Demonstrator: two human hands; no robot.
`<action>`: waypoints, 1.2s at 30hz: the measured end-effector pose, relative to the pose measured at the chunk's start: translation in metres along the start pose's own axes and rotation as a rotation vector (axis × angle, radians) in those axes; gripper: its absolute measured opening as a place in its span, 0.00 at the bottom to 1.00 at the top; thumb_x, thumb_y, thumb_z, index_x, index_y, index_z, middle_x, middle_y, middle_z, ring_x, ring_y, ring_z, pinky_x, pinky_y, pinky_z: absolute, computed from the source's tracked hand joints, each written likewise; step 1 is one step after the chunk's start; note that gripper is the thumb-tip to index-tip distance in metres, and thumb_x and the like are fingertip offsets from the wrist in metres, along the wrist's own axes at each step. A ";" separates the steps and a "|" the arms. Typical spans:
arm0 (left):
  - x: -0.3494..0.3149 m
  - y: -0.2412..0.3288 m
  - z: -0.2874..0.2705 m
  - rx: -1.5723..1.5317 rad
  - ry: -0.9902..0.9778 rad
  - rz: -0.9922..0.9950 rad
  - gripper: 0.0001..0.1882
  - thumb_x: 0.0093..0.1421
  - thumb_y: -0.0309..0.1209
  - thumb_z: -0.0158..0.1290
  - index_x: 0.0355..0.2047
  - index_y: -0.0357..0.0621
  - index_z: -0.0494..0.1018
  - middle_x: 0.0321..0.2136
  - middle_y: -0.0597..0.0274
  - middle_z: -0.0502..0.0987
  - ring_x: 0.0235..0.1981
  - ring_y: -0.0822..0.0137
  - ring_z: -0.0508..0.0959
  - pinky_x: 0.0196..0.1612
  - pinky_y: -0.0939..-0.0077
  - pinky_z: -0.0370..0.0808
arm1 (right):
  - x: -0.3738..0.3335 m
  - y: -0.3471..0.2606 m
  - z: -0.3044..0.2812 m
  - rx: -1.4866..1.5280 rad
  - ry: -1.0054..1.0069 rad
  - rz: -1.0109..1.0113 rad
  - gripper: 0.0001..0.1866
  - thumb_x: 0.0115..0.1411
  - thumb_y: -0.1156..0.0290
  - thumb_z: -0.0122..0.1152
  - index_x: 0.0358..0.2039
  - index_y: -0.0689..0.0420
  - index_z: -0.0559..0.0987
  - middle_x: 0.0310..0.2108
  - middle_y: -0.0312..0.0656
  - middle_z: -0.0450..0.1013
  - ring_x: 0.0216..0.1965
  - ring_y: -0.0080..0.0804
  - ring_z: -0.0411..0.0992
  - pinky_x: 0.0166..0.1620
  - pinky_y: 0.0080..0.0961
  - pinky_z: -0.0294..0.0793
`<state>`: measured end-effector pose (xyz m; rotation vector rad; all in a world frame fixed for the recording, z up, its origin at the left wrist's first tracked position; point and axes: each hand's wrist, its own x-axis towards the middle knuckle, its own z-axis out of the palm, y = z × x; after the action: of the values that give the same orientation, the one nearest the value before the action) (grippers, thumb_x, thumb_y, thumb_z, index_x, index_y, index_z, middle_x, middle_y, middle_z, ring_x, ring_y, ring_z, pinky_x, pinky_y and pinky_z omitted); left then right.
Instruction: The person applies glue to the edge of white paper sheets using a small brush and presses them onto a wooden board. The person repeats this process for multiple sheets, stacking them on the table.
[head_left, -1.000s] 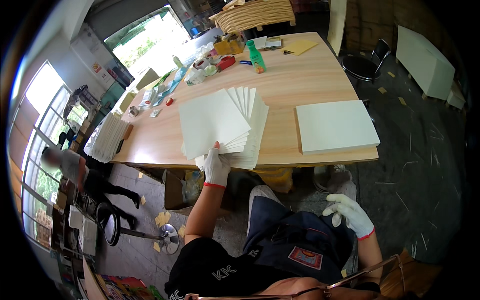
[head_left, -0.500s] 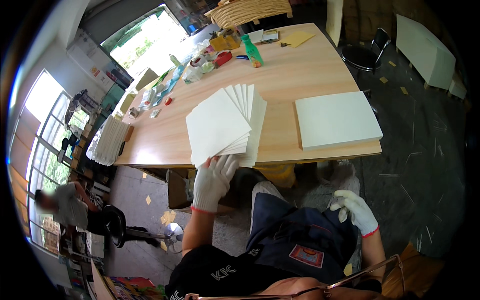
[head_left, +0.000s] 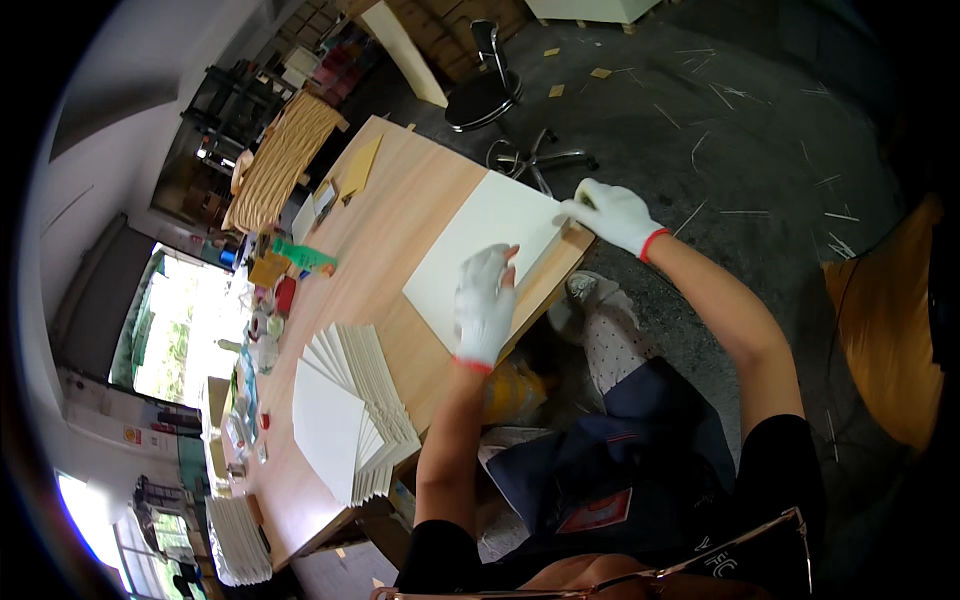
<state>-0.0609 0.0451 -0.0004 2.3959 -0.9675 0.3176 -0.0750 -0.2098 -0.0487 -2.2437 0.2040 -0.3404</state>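
A squared stack of white sheets [head_left: 480, 225] lies at the right end of the wooden table. Over its near part hovers or rests my left hand [head_left: 485, 305], in a white glove with red cuff; its fingers are loosely bent and apart, some fingertips bare. At the stack's right corner, my right hand [head_left: 618, 218], gloved alike, has its thumb and fingers curled together against the corner of the top sheet. How many sheets it pinches is hidden. To the left, a fanned stack of white sheets [head_left: 330, 425] lies at the table's near edge, touched by neither hand.
On the table [head_left: 385, 230] stand a green bottle [head_left: 303, 257], rolls of tape and small clutter toward the far left. Another white stack [head_left: 238, 540] sits at the left end. A black swivel chair [head_left: 487, 95] is beyond the table. Scraps lie on the floor.
My view has swung to the right. My left hand has left the fanned stack's edge and come over the squared stack; my right hand has gone from my lap to that stack's corner.
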 end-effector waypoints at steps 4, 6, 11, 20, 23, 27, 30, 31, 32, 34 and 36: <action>0.058 -0.035 0.029 0.056 -0.154 -0.083 0.14 0.61 0.25 0.51 0.46 0.49 0.80 0.46 0.59 0.79 0.50 0.54 0.74 0.52 0.62 0.73 | 0.014 0.004 0.012 -0.337 0.026 -0.220 0.25 0.60 0.41 0.56 0.33 0.52 0.78 0.30 0.45 0.77 0.36 0.45 0.78 0.41 0.40 0.75; 0.063 -0.047 0.040 0.003 -0.134 -0.109 0.12 0.60 0.26 0.54 0.43 0.49 0.82 0.43 0.59 0.79 0.48 0.54 0.74 0.50 0.63 0.74 | 0.024 0.004 0.011 -0.396 0.045 -0.414 0.23 0.59 0.42 0.57 0.33 0.52 0.79 0.29 0.44 0.76 0.35 0.45 0.78 0.40 0.40 0.75; 0.069 -0.048 0.051 -0.036 -0.147 -0.220 0.11 0.59 0.27 0.56 0.43 0.48 0.81 0.39 0.58 0.79 0.44 0.55 0.76 0.49 0.64 0.74 | 0.045 -0.006 0.008 -0.406 0.031 -0.613 0.20 0.62 0.47 0.54 0.35 0.51 0.78 0.29 0.46 0.77 0.35 0.47 0.78 0.40 0.43 0.75; 0.064 -0.055 0.062 -0.280 -0.113 0.037 0.16 0.61 0.16 0.47 0.46 0.36 0.78 0.47 0.54 0.79 0.50 0.62 0.79 0.54 0.73 0.73 | 0.031 -0.010 0.038 0.292 0.058 -0.020 0.22 0.67 0.49 0.49 0.32 0.58 0.75 0.29 0.50 0.75 0.34 0.52 0.75 0.39 0.43 0.70; 0.063 -0.058 0.063 -0.399 -0.147 -0.032 0.15 0.63 0.17 0.45 0.47 0.35 0.77 0.48 0.53 0.80 0.49 0.62 0.79 0.55 0.72 0.73 | 0.028 -0.008 0.045 0.296 0.132 -0.012 0.22 0.67 0.49 0.49 0.31 0.57 0.75 0.28 0.50 0.75 0.33 0.52 0.75 0.38 0.43 0.70; 0.062 -0.055 0.059 -0.473 -0.156 -0.048 0.15 0.65 0.20 0.45 0.48 0.36 0.77 0.48 0.53 0.80 0.49 0.62 0.80 0.54 0.72 0.73 | 0.028 -0.005 0.048 0.294 0.146 0.002 0.22 0.67 0.49 0.49 0.30 0.57 0.75 0.27 0.50 0.75 0.32 0.53 0.75 0.37 0.44 0.70; 0.062 -0.051 0.054 -0.546 -0.166 -0.056 0.13 0.64 0.21 0.48 0.48 0.38 0.77 0.48 0.51 0.79 0.50 0.59 0.79 0.53 0.69 0.74 | 0.028 -0.004 0.048 0.254 0.162 -0.013 0.23 0.67 0.49 0.49 0.30 0.57 0.74 0.26 0.51 0.75 0.31 0.53 0.75 0.36 0.46 0.70; 0.062 -0.055 0.055 -0.555 -0.158 -0.001 0.13 0.64 0.22 0.50 0.48 0.38 0.77 0.49 0.51 0.79 0.50 0.58 0.79 0.53 0.69 0.74 | 0.029 -0.004 0.048 0.236 0.170 -0.023 0.23 0.67 0.49 0.49 0.29 0.57 0.73 0.26 0.51 0.75 0.31 0.53 0.75 0.36 0.46 0.69; 0.063 -0.057 0.055 -0.564 -0.150 0.053 0.13 0.63 0.23 0.52 0.48 0.38 0.77 0.49 0.52 0.79 0.50 0.58 0.79 0.54 0.69 0.74 | 0.028 -0.004 0.049 0.240 0.171 -0.025 0.23 0.67 0.49 0.49 0.29 0.57 0.73 0.26 0.51 0.74 0.31 0.54 0.74 0.36 0.46 0.69; 0.062 -0.055 0.061 -0.497 -0.153 0.005 0.14 0.61 0.23 0.56 0.48 0.38 0.77 0.49 0.52 0.79 0.51 0.58 0.79 0.55 0.69 0.74 | 0.028 -0.004 0.049 0.252 0.176 -0.031 0.23 0.67 0.49 0.49 0.29 0.57 0.73 0.26 0.51 0.74 0.31 0.54 0.74 0.36 0.47 0.69; 0.062 -0.054 0.063 -0.470 -0.163 -0.043 0.16 0.58 0.23 0.60 0.48 0.38 0.76 0.49 0.52 0.78 0.51 0.58 0.79 0.55 0.68 0.75 | 0.028 -0.004 0.049 0.252 0.170 -0.025 0.23 0.67 0.49 0.49 0.29 0.57 0.73 0.26 0.51 0.74 0.31 0.54 0.74 0.36 0.47 0.69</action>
<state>0.0220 0.0073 -0.0491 2.0261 -0.9372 -0.1161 -0.0330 -0.1789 -0.0710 -1.9709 0.2099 -0.5406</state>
